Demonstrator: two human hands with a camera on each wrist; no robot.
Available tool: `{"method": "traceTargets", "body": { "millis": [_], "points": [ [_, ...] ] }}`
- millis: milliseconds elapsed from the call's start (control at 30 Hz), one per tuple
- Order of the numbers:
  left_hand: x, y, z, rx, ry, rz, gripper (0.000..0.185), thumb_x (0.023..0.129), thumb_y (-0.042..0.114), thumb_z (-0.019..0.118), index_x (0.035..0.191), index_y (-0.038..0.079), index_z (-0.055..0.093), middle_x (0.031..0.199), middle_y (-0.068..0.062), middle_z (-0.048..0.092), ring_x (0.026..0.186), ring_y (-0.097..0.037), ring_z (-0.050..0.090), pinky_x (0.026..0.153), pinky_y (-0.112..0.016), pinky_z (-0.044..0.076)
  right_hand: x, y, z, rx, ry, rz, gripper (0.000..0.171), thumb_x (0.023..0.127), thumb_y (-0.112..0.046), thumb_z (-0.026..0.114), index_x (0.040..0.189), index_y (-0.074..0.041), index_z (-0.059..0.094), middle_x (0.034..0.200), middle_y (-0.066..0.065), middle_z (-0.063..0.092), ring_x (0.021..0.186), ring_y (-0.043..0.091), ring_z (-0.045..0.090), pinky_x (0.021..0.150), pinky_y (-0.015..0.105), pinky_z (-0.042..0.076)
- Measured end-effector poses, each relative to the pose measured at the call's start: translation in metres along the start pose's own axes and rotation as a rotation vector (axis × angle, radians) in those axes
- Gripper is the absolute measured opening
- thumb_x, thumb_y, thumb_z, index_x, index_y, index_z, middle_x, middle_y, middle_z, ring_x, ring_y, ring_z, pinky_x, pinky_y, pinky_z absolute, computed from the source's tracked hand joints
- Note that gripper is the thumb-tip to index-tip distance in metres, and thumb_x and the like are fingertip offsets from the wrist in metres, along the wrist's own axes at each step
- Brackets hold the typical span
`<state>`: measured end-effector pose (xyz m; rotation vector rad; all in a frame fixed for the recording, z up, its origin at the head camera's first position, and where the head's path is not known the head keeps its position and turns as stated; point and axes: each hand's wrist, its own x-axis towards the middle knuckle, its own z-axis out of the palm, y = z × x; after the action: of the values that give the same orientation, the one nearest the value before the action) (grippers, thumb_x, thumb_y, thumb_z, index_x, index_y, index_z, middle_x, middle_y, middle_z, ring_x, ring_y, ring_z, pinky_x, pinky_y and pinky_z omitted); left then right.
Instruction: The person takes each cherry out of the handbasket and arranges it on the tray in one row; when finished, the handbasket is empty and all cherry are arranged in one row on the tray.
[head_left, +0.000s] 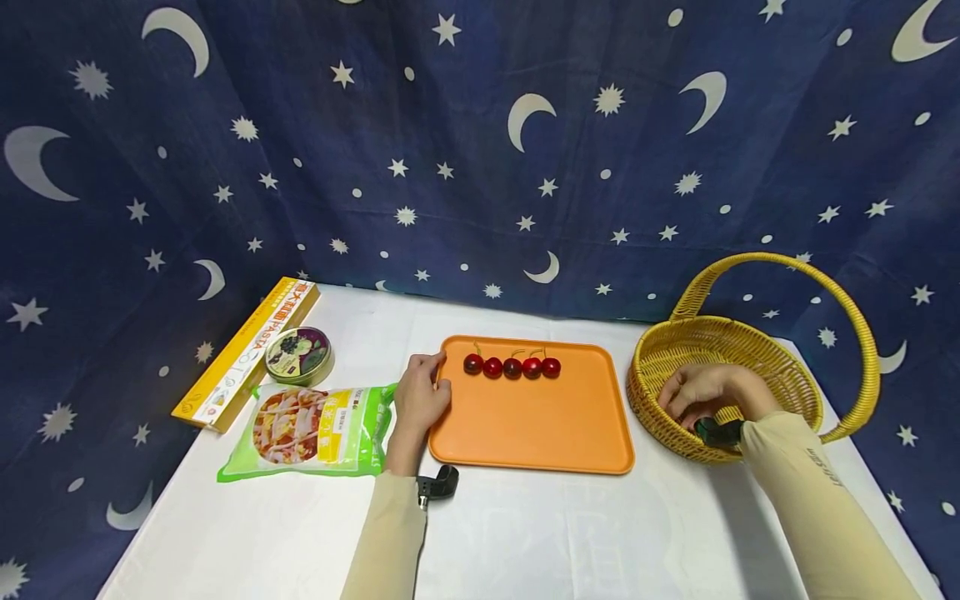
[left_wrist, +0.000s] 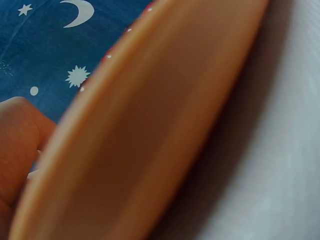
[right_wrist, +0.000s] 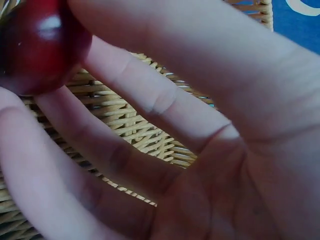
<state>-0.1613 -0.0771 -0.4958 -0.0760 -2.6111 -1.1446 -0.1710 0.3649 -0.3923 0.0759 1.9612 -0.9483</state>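
My left hand (head_left: 422, 396) grips the left edge of an orange tray (head_left: 532, 425), thumb at the rim. In the left wrist view the tray's side (left_wrist: 145, 115) fills the middle, with part of a finger showing at its left. Several dark red cherries (head_left: 512, 367) sit in a row along the tray's far side, some with stems up. Inside a yellow woven basket (head_left: 647, 387) at the right is my right hand (head_left: 708, 392). Its fingertips pinch a cherry (right_wrist: 42, 50), visible in the right wrist view; in the head view the hand hides it.
Left of the tray lies a green bag with a food picture (head_left: 315, 429). Behind it are a round tin (head_left: 298, 356) and a long yellow PASTA box (head_left: 247, 354). The basket's tall handle (head_left: 862, 350) arches over its right side. A starry blue cloth (head_left: 480, 167) hangs behind the white table.
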Motion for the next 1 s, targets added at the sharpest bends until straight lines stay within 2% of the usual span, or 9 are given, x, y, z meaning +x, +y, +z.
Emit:
{"method": "traceTargets", "body": {
  "millis": [133,267,500,667,800,1000],
  "points": [
    [0.000,0.001,0.000,-0.002,0.003,0.001,0.048,0.079,0.007,0.060,0.126,0.004,0.067,0.110,-0.014,0.061,0.090,-0.032,0.063,0.071,-0.046,0.048,-0.001,0.001,0.000,-0.006,-0.004,-0.005,0.018,0.075,0.002,0.065,0.092,-0.003,0.068,0.075,0.000,0.064,0.063,0.009,0.062,0.059,0.020,0.051],
    [-0.001,0.001,0.000,0.000,0.004,0.001,0.048,0.078,0.007,0.060,0.126,0.004,0.067,0.110,-0.015,0.061,0.091,-0.032,0.063,0.072,-0.046,0.049,-0.003,0.001,-0.002,-0.014,-0.004,-0.037,0.020,0.078,-0.001,0.065,0.098,0.000,0.067,0.077,0.002,0.066,0.064,0.009,0.063,0.058,0.021,0.051],
    [-0.001,0.002,-0.002,-0.001,0.001,0.000,0.048,0.079,0.007,0.060,0.126,0.003,0.067,0.110,-0.015,0.061,0.091,-0.032,0.063,0.072,-0.046,0.048,-0.008,0.003,-0.010,-0.002,0.070,-0.202,0.039,0.085,-0.002,0.062,0.116,0.020,0.056,0.090,0.007,0.069,0.077,0.016,0.065,0.068,0.028,0.056],
    [-0.001,0.002,-0.003,0.000,0.003,0.002,0.048,0.079,0.007,0.060,0.126,0.003,0.067,0.110,-0.015,0.061,0.091,-0.032,0.063,0.072,-0.046,0.048,-0.010,0.000,-0.011,0.012,0.156,-0.313,0.043,0.089,-0.003,0.062,0.120,0.025,0.051,0.098,0.011,0.070,0.082,0.015,0.067,0.075,0.031,0.056],
    [-0.001,0.001,-0.002,-0.001,0.009,0.006,0.048,0.079,0.007,0.060,0.126,0.003,0.067,0.110,-0.015,0.061,0.091,-0.032,0.063,0.071,-0.045,0.048,-0.011,-0.004,-0.011,0.018,0.216,-0.352,0.044,0.092,-0.005,0.059,0.122,0.026,0.048,0.103,0.017,0.069,0.084,0.016,0.069,0.079,0.034,0.056],
    [-0.001,0.001,-0.001,-0.004,0.004,0.004,0.049,0.079,0.007,0.060,0.127,0.004,0.067,0.110,-0.014,0.061,0.090,-0.031,0.063,0.071,-0.045,0.048,-0.012,-0.006,-0.010,0.035,0.255,-0.350,0.046,0.094,-0.006,0.058,0.124,0.026,0.046,0.106,0.021,0.068,0.086,0.020,0.070,0.080,0.035,0.057]
  ]
}}
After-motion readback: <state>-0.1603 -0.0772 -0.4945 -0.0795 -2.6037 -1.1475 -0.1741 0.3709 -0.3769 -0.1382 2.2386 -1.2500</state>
